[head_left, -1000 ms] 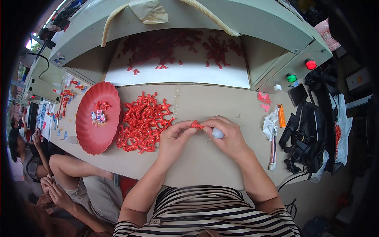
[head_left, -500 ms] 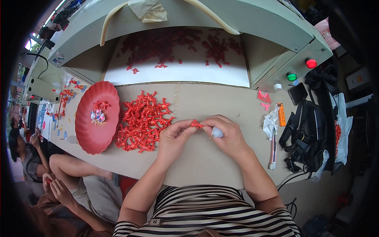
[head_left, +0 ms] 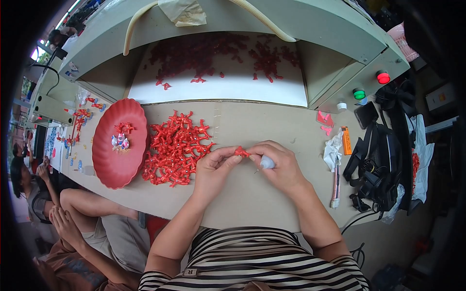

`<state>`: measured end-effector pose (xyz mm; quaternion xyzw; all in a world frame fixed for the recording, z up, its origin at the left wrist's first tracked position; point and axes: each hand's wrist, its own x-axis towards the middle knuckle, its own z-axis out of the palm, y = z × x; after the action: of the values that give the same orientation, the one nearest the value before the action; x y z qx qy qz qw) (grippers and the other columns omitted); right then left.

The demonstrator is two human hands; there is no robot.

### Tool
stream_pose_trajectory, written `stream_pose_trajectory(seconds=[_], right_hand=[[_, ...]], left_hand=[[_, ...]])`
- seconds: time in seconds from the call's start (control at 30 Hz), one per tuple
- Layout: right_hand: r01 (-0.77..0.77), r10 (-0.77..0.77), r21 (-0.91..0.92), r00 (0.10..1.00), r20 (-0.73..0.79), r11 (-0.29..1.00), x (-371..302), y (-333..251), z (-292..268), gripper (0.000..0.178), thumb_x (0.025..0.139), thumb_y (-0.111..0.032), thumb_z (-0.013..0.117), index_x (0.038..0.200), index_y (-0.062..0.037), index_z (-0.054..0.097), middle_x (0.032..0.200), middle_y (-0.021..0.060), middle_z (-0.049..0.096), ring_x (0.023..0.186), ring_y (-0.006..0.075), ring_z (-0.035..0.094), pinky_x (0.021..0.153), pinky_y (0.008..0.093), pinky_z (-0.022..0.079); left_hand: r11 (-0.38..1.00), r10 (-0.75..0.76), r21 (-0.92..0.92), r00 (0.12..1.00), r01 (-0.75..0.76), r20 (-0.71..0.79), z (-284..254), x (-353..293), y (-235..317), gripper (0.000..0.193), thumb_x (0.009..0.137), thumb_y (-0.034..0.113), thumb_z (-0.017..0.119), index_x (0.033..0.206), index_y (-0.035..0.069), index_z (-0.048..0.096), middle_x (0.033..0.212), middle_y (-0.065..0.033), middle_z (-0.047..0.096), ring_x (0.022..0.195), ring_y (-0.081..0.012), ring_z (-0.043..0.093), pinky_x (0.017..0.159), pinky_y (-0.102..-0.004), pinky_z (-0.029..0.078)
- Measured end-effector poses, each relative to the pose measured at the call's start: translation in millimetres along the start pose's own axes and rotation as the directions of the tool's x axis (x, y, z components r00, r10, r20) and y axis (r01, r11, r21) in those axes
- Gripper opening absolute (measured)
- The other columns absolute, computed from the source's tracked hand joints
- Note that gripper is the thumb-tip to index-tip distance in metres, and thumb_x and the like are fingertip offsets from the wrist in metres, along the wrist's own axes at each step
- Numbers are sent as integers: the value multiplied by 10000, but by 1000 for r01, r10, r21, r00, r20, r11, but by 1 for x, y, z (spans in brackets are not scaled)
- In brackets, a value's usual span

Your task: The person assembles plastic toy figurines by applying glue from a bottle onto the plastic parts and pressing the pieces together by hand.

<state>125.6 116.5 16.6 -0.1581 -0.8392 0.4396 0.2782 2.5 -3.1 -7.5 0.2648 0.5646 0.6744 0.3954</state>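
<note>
Between the fingertips of both hands is a small red plastic figure part (head_left: 241, 152). My left hand (head_left: 217, 165) pinches its left side with thumb and forefinger. My right hand (head_left: 280, 166) grips its right side and also keeps a small pale glue bottle (head_left: 267, 162) in the palm, its thin metal tip pointing down to the left. Just left of my left hand lies a heap of red figure parts (head_left: 177, 150), loosely piled on the table. Farther left stands a scalloped red plate (head_left: 104, 167) with a red piece and several white-and-blue little figures on it.
Ahead is a grey cabinet (head_left: 335, 80) with more red parts on its white shelf (head_left: 228, 92). To the right lie a crumpled tissue (head_left: 332, 149), an orange box (head_left: 346, 140), a cutter knife (head_left: 336, 186), a phone (head_left: 366, 115) and a black bag (head_left: 378, 165). A co-worker sits at left.
My two hands hold almost still on the red part. At left, the co-worker's hands have shifted slightly up and the body has leaned.
</note>
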Motion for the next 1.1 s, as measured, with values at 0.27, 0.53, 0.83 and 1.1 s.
stream_pose_trajectory(seconds=[0.27, 0.53, 0.83, 1.1], right_hand=[[20, -20, 15, 1000, -9, 1000, 7, 5, 0, 141, 732, -14, 619, 870, -29, 597, 805, 91, 603, 707, 222, 586, 621, 296, 466], [-84, 82, -60, 996, -32, 995, 3, -13, 2, 76, 750, -12, 594, 822, 9, 582, 786, 109, 587, 717, 201, 566, 670, 279, 442], [-51, 50, -13, 998, -36, 999, 0, -15, 10, 113, 706, 60, 564, 813, 24, 572, 779, 128, 579, 717, 231, 562, 671, 298, 442], [-58, 56, -30, 997, -54, 998, 0, -7, 9, 99, 709, 66, 557, 800, 29, 565, 775, 127, 579, 720, 230, 564, 672, 301, 444]], left_hand=[[1000, 10, 11, 1000, -10, 9, -1, 8, 3, 193, 800, 19, 583, 991, -10, 586, 926, -61, 617, 852, -103, 575, 762, -228, 463], [989, 85, 119, 996, -86, 15, 0, 5, -3, 203, 790, 88, 608, 976, 8, 603, 870, -41, 626, 804, -79, 568, 710, -222, 466], [986, 132, 101, 990, -135, 40, -4, -2, 2, 182, 802, 75, 588, 969, 4, 595, 856, -43, 624, 794, -86, 567, 722, -238, 463], [990, 104, 90, 991, -111, 83, -4, 2, 3, 209, 819, 124, 583, 996, 13, 584, 886, -46, 619, 832, -97, 581, 754, -235, 460]])
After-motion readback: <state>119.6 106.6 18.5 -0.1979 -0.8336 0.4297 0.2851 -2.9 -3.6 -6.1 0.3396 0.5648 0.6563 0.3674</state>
